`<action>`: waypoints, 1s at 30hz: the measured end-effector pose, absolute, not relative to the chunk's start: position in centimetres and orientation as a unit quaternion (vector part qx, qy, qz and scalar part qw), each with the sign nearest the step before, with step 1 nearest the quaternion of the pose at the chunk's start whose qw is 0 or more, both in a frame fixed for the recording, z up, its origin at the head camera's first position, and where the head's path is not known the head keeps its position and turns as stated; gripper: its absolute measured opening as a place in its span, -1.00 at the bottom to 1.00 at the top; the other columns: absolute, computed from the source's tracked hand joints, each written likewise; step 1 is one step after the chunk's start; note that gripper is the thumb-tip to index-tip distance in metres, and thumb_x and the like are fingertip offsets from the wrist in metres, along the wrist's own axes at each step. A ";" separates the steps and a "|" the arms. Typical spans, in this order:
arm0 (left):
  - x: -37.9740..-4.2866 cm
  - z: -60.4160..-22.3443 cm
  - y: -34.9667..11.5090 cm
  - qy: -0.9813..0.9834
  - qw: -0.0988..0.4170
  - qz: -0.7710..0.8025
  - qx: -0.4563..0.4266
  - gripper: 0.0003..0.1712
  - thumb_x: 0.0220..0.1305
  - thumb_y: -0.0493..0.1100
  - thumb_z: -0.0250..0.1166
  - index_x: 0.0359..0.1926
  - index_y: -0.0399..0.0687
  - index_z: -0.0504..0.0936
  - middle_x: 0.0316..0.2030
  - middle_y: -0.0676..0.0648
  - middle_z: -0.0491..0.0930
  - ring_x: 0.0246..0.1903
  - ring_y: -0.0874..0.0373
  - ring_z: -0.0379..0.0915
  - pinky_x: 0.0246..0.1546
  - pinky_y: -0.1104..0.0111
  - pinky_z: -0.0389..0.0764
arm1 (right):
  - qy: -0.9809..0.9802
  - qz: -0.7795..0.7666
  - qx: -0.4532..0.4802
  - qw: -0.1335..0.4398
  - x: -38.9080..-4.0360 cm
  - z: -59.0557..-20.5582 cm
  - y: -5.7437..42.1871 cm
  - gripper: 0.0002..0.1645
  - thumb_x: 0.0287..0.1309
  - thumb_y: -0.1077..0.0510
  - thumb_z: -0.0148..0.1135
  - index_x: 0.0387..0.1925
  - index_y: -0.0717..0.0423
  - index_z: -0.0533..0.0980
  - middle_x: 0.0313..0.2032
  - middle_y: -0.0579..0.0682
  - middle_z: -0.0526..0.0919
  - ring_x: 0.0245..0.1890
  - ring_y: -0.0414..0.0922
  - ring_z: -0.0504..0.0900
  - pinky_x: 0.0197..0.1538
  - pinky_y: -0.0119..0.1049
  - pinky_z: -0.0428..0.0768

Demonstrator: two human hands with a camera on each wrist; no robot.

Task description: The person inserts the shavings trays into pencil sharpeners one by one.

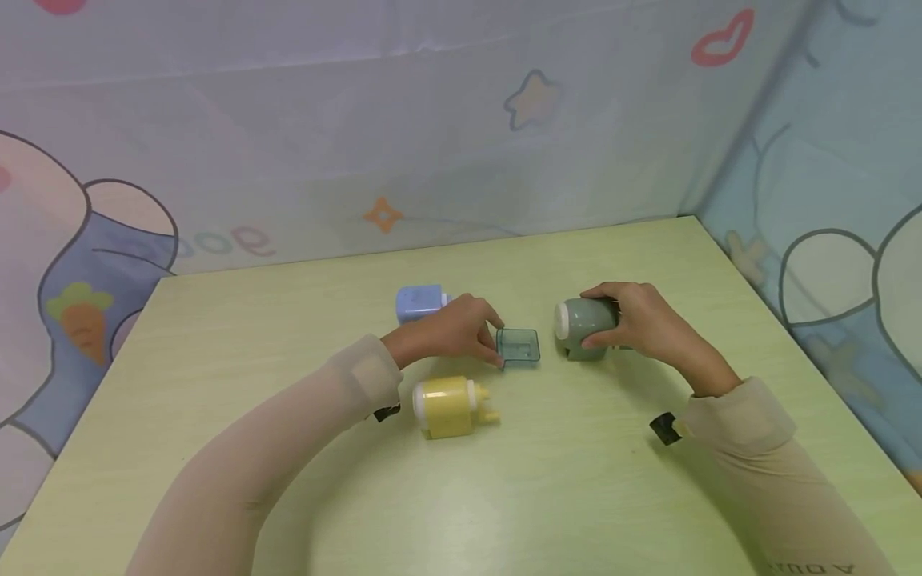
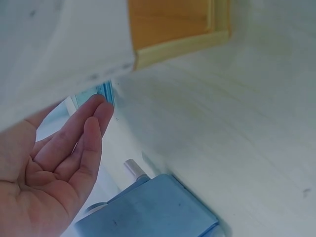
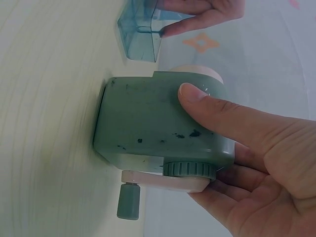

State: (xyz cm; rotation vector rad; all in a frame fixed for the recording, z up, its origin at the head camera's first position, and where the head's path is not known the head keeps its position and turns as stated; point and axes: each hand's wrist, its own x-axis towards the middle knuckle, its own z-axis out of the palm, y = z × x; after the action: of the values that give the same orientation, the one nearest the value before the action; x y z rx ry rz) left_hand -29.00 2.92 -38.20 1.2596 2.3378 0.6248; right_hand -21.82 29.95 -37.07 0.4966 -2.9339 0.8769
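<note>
My right hand [image 1: 641, 320] grips a green hand-crank pencil sharpener [image 1: 587, 324] lying on its side at the table's right-centre. In the right wrist view the thumb lies over its body, and its crank handle [image 3: 129, 201] points down. Left of the sharpener is a clear bluish shavings drawer [image 1: 526, 348], whose near end my left hand [image 1: 457, 330] pinches between thumb and fingers. The drawer [image 3: 138, 39] is apart from the green body. A yellow pencil sharpener [image 1: 446, 408] lies in front of my left hand, and a blue one [image 1: 418, 302] behind it, partly hidden.
A pale greenish table [image 1: 547, 480] carries everything. Its back edge meets a printed cloth [image 1: 302, 144], and another printed cloth [image 1: 828, 200] hangs along the right side. In the left wrist view the yellow sharpener's orange-looking hollow [image 2: 173, 24] faces the camera.
</note>
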 end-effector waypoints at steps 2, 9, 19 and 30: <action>-29.1 -38.2 3.0 0.838 0.207 0.223 0.453 -0.32 0.00 -0.09 0.41 0.07 -0.42 0.41 -0.47 0.09 0.63 -0.49 0.48 0.48 -0.31 0.53 0.48 | -0.946 0.281 0.160 0.020 -21.8 -37.1 30.0 -0.26 -0.30 0.12 0.52 0.00 0.27 0.44 -0.11 0.20 0.53 -0.21 0.02 0.50 -0.22 -0.10 0.50; -29.3 -38.2 3.3 0.838 0.213 0.216 0.454 -0.32 0.00 -0.08 0.41 0.07 -0.41 0.41 -0.45 0.08 0.63 -0.47 0.48 0.48 -0.29 0.53 0.48 | -0.947 0.277 0.160 0.019 -21.8 -37.1 30.0 -0.26 -0.30 0.12 0.52 0.00 0.27 0.44 -0.11 0.19 0.53 -0.19 0.02 0.49 -0.20 -0.08 0.50; -29.7 -38.1 3.5 0.835 0.215 0.211 0.461 -0.31 -0.02 -0.06 0.42 0.05 -0.41 0.42 -0.47 0.10 0.63 -0.49 0.46 0.48 -0.30 0.52 0.49 | -0.948 0.275 0.159 0.023 -21.9 -37.1 30.0 -0.26 -0.32 0.13 0.53 -0.01 0.27 0.45 -0.12 0.18 0.54 -0.19 0.03 0.50 -0.19 -0.08 0.51; -30.2 -37.9 3.9 0.836 0.214 0.193 0.468 -0.35 -0.05 -0.04 0.43 0.00 -0.36 0.48 -0.48 0.11 0.63 -0.49 0.45 0.48 -0.29 0.49 0.50 | -0.946 0.283 0.156 0.022 -21.9 -37.1 30.0 -0.25 -0.33 0.12 0.54 -0.01 0.26 0.46 -0.12 0.17 0.55 -0.19 0.01 0.50 -0.18 -0.09 0.50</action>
State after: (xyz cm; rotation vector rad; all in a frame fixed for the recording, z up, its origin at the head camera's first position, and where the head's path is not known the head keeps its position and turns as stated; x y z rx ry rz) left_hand -30.17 3.91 -37.94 1.2979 2.3181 0.5345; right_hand -21.88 30.03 -37.13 0.4841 -2.9304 0.8764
